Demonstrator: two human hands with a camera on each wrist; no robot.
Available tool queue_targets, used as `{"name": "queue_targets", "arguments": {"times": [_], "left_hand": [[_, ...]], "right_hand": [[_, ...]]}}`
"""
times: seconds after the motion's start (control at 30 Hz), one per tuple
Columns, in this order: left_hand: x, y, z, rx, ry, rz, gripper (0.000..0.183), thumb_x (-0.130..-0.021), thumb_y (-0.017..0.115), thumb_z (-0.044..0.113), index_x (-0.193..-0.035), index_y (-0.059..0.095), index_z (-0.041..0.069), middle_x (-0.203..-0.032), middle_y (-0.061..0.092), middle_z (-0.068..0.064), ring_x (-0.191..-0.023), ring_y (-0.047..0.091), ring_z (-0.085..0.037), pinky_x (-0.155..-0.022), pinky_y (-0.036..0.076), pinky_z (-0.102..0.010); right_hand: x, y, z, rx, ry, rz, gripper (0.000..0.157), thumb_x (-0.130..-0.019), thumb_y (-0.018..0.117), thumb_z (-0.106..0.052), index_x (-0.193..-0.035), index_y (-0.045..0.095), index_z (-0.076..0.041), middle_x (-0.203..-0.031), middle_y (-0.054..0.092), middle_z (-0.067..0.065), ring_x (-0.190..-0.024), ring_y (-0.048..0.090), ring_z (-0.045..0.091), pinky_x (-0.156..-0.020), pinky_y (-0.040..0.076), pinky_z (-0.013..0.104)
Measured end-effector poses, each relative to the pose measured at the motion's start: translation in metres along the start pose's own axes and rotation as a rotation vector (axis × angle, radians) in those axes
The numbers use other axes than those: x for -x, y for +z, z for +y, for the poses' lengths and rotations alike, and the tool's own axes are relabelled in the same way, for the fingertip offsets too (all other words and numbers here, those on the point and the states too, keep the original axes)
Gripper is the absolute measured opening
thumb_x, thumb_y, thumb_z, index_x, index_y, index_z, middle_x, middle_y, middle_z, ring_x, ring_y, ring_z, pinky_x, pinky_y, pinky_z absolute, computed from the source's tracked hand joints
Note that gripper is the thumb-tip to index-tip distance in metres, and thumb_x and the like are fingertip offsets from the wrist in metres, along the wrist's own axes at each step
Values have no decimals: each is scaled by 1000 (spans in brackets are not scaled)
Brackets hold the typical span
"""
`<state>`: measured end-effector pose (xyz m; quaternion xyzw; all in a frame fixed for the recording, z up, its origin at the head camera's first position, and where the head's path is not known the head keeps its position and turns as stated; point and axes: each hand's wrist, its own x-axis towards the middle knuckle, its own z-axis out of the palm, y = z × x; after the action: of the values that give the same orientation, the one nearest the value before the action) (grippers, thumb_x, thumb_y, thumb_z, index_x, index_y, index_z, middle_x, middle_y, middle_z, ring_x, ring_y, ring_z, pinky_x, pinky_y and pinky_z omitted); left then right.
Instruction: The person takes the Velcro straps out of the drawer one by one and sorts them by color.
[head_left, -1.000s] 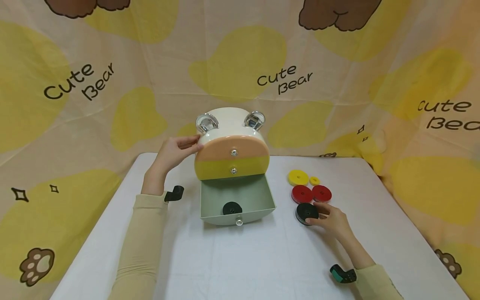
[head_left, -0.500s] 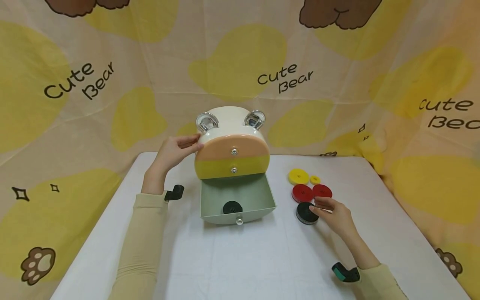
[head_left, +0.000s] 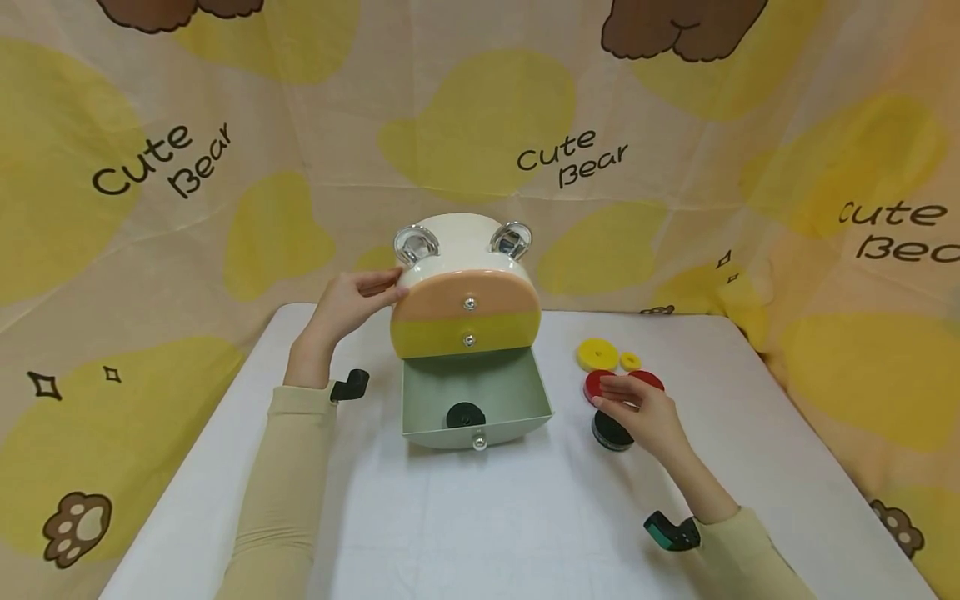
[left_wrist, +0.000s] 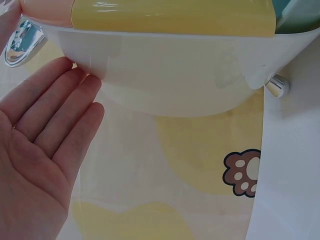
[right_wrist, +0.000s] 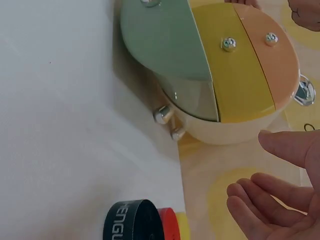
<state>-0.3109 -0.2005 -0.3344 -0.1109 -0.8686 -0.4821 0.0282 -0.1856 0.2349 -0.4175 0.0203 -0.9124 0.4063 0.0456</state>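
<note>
A small rounded chest of drawers (head_left: 457,242) with a cream body and two silver ears stands at the table's middle. Its peach (head_left: 442,293) and yellow (head_left: 427,337) drawers are closed; the green bottom drawer (head_left: 420,400) is pulled out with a black disc (head_left: 463,413) inside. My left hand (head_left: 347,308) touches the chest's left side, fingers straight, thumb at the front edge. Over the discs on the right, my right hand (head_left: 643,410) holds nothing, its thumb apart from its fingers. It partly covers a thick black disc (head_left: 611,433) and two red discs (head_left: 595,387).
Behind the red discs lie a large yellow disc (head_left: 597,354) and a small yellow ring (head_left: 630,361). White lettering marks the black disc's side (right_wrist: 120,222) in the right wrist view. A patterned cloth (head_left: 465,125) hangs behind the white table (head_left: 450,525).
My right hand has let go of the thick black disc, lifted off it and moved over toward the red discs. My left hand stays on the chest.
</note>
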Motion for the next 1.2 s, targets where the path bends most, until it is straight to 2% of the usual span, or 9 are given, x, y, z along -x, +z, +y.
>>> {"name": "queue_targets", "arguments": {"times": [0.2, 0.37, 0.53, 0.77, 1.2], "left_hand": [[0, 0, 0, 0, 4, 1, 70, -72, 70, 63, -129, 61, 25, -133, 59, 3, -119, 58, -16, -104, 42, -45], [0, -1, 1, -1, 17, -1, 69, -73, 70, 63, -129, 61, 25, -134, 58, 2, -119, 58, -17, -104, 42, -45], [0, -1, 2, -4, 16, 0, 69, -72, 70, 63, -129, 61, 25, -133, 59, 2, -118, 59, -16, -104, 43, -45], [1, 0, 2, 8, 16, 4, 69, -72, 70, 63, -129, 61, 24, -132, 59, 2, -118, 59, -16, -103, 43, -44], [-1, 1, -2, 5, 23, 3, 67, -73, 70, 62, -129, 61, 25, -132, 59, 2, -117, 59, -17, -103, 43, -45]], "right_hand": [[-10, 10, -19, -17, -33, -24, 46, -84, 73, -32, -123, 62, -10, -114, 68, 10, -103, 65, 26, -85, 55, 36], [-18, 20, -33, -75, -85, -62, 47, -83, 74, -32, -122, 62, -9, -115, 67, 12, -103, 66, 26, -83, 56, 33], [-25, 32, -44, -122, -108, -99, 45, -84, 73, -27, -122, 62, -6, -116, 66, 15, -104, 65, 27, -85, 55, 33], [-35, 51, -57, -165, -138, -190, 44, -84, 74, -22, -122, 61, -5, -118, 66, 12, -106, 64, 26, -88, 54, 36], [-57, 85, -77, -77, -254, -379, 44, -83, 74, -22, -121, 63, -4, -113, 68, 10, -101, 65, 22, -89, 54, 34]]}}
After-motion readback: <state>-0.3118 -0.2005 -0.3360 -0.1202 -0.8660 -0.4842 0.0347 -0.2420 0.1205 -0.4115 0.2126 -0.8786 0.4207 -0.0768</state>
